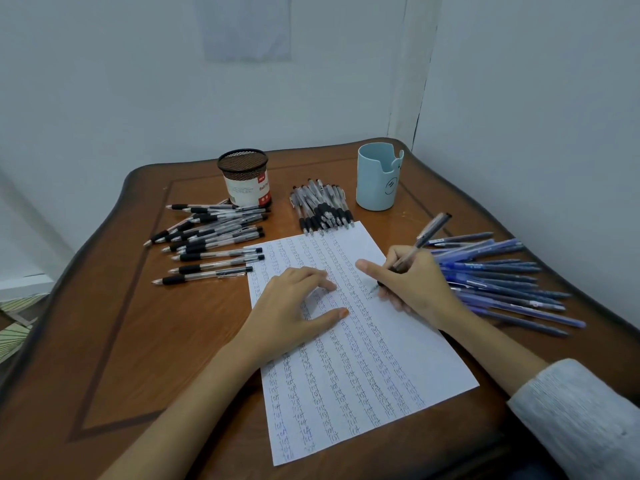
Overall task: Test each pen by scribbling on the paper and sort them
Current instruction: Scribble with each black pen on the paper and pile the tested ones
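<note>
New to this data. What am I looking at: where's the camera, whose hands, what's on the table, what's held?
There is no robot here. A person wears one wide-angle camera on the head, looking forward and down at their own two bare hands, so this is the only view.

On the wooden table lies a sheet of paper covered in columns of small test scribbles. The left hand rests flat on the sheet. The right hand grips a pen with its tip down at the paper.

Around the sheet are three groups: clear black-grip pens spread on the left, a similar bundle at the top edge, and blue pens piled on the right. Behind them stand a black mesh cup and a pale blue holder.
</note>
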Tool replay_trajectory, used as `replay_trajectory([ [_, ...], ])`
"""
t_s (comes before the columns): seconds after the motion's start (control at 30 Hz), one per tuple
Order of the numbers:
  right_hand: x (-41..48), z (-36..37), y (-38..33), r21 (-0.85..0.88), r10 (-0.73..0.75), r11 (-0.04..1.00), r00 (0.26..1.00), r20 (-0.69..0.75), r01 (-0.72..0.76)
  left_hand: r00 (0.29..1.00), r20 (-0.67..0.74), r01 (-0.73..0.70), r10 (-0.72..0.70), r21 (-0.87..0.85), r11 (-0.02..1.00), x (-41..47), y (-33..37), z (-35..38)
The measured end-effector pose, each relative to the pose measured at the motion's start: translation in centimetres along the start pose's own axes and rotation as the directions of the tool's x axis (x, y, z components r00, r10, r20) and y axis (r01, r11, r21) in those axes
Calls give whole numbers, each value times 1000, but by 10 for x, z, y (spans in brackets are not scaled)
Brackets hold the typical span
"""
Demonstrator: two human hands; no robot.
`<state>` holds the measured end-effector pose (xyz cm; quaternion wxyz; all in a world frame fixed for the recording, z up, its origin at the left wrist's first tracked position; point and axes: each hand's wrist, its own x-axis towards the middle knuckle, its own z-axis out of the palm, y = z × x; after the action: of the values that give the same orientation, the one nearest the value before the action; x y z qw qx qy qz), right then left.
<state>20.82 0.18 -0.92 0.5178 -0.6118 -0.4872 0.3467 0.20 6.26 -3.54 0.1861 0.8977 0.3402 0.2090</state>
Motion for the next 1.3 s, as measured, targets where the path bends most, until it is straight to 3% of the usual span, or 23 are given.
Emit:
replay_trajectory([
  [0.33, 0, 4, 8, -155, -85, 984, 996, -19, 81, 1000, 19, 17, -17, 21, 1000, 0, 2, -1],
  [1.3, 3, 2, 9, -55, -76, 996, 997, -2, 76, 998, 56, 21, -23, 47, 999, -1, 4, -4],
])
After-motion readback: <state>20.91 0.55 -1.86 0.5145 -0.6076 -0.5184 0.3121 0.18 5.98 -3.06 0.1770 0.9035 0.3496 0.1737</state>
